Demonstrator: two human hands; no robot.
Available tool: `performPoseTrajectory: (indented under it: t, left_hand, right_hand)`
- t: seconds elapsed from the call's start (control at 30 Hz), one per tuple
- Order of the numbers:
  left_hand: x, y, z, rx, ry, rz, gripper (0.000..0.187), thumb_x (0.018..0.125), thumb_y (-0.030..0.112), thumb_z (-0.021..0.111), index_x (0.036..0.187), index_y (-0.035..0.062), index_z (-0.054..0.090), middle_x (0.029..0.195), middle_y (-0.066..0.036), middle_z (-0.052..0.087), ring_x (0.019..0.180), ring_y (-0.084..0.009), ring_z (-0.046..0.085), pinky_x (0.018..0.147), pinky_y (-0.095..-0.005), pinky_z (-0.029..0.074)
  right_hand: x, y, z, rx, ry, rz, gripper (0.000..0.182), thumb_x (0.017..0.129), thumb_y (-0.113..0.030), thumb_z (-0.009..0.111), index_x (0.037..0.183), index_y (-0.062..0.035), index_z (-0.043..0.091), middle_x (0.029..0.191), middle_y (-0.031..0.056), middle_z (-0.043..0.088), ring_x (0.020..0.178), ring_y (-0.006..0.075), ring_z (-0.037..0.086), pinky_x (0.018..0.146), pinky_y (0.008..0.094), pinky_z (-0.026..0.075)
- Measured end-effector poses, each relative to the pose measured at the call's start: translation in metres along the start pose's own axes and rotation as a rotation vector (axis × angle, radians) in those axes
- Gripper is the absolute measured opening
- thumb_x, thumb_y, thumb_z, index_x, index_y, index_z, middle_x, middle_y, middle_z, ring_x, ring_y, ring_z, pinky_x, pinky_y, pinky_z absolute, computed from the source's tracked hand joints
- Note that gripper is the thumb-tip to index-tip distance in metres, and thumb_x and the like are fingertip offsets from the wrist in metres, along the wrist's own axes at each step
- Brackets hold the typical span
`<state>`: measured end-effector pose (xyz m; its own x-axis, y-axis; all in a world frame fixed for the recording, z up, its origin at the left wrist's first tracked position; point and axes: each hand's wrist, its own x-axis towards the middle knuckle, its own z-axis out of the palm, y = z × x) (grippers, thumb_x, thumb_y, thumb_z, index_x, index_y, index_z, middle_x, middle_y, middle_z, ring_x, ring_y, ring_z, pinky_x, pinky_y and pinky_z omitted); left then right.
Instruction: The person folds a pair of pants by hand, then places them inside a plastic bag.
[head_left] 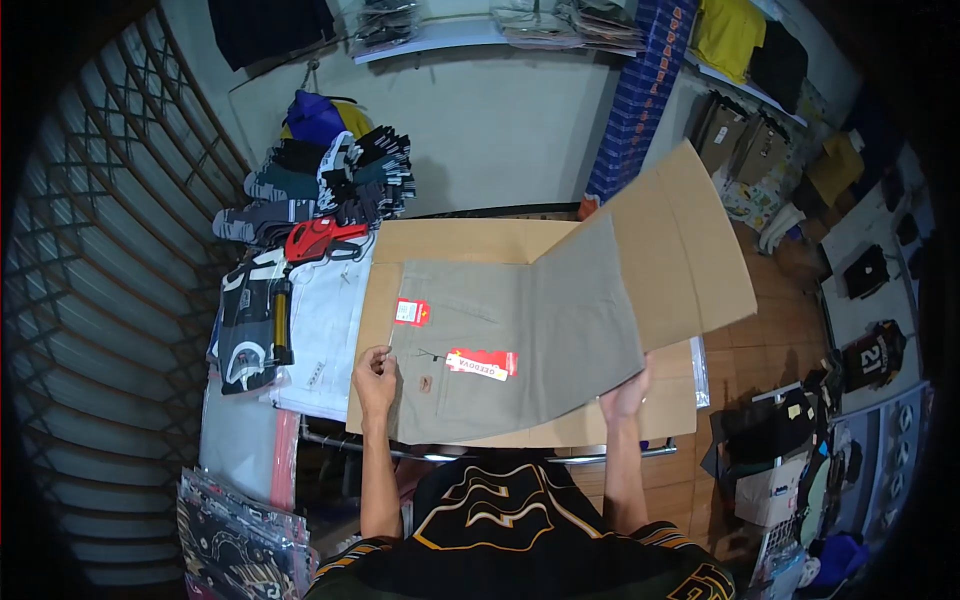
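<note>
Folded grey-olive trousers [480,300] lie on a large cardboard sheet [690,250], whose right part is bent up with the trousers' right end against it. A red hang tag [411,312] and a red-and-white brand label [482,363] are on the trousers. My left hand [375,378] is closed in a pinch at their left edge. My right hand [626,395] grips the lower right edge, where trousers and raised cardboard meet; its fingers are partly hidden behind them.
Left of the cardboard sit a red price-label gun [323,240], a bagged black-and-white garment [250,330] and piled socks [350,180]. A metal rail [620,453] runs along the near edge. Packed clothes [245,540] stand at lower left; a blue patterned column [640,100] rises behind.
</note>
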<state>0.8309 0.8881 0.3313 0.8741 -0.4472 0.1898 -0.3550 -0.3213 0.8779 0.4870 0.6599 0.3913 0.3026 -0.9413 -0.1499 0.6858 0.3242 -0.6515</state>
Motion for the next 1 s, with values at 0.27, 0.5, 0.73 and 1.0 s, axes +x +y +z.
performPoseTrajectory:
  t: [0.27,0.5,0.73,1.0]
  left_hand:
    - [-0.002,-0.013,-0.015,-0.250,-0.063,-0.102,0.017,0.096,-0.001,0.056,0.105,-0.0040,0.069,0.095,-0.006,0.071,0.086,-0.0086,0.062,0.075,-0.0246,0.050]
    - [0.008,-0.044,-0.024,-0.556,-0.198,-0.345,0.025,0.104,0.010,0.045,0.110,-0.0054,0.063,0.097,-0.010,0.068,0.087,-0.0137,0.061,0.078,-0.0240,0.047]
    - [-0.001,-0.009,-0.020,-0.281,-0.072,-0.189,0.020,0.094,0.011,0.068,0.105,-0.0060,0.067,0.094,-0.006,0.070,0.086,-0.0133,0.064,0.078,-0.0262,0.052]
    - [-0.010,-0.001,-0.013,-0.320,-0.051,-0.178,0.029,0.082,0.005,0.080,0.105,-0.0071,0.067,0.094,-0.009,0.070,0.085,-0.0117,0.066,0.077,-0.0248,0.055]
  right_hand:
    - [-0.036,0.061,0.043,-0.796,-0.407,0.040,0.054,0.104,-0.043,0.047,0.134,0.0015,0.054,0.119,0.0138,0.071,0.117,0.0244,0.063,0.103,0.0383,0.046]
    - [-0.047,0.087,0.056,-1.324,-0.631,-0.481,0.040,0.084,-0.011,0.074,0.121,-0.0018,0.064,0.112,0.0162,0.071,0.106,0.0345,0.066,0.096,0.0393,0.051]
    - [-0.032,0.096,0.051,-1.429,-0.478,-0.695,0.041,0.071,-0.008,0.082,0.109,-0.0026,0.065,0.092,0.0110,0.065,0.088,0.0301,0.063,0.081,0.0412,0.051]
    - [-0.035,0.096,0.035,-1.399,-0.326,-0.761,0.023,0.072,-0.011,0.085,0.081,-0.0070,0.063,0.064,0.0044,0.060,0.059,0.0220,0.060,0.059,0.0355,0.050]
